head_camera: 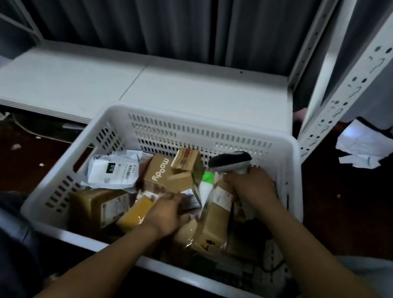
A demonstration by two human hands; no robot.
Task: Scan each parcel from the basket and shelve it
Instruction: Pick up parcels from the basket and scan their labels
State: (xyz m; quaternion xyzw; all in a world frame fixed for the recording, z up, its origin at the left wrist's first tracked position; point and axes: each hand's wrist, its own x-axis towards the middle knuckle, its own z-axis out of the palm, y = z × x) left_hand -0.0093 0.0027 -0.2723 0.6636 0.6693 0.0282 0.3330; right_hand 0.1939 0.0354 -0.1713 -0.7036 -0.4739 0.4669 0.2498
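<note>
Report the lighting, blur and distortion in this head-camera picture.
Head view: dim, bluish light; the floor goes nearly black; the left hand and parcels around it are motion-blurred; the scanner in the right hand is soft; the shelf upright leans from wide-angle distortion.

Dim light. Dark pleated curtain (pixel 135 4) behind white shelf (pixel 148 85); perforated upright (pixel 354 78) at right; dark reddish floor (pixel 359 211), crumpled paper (pixel 361 145).
</note>
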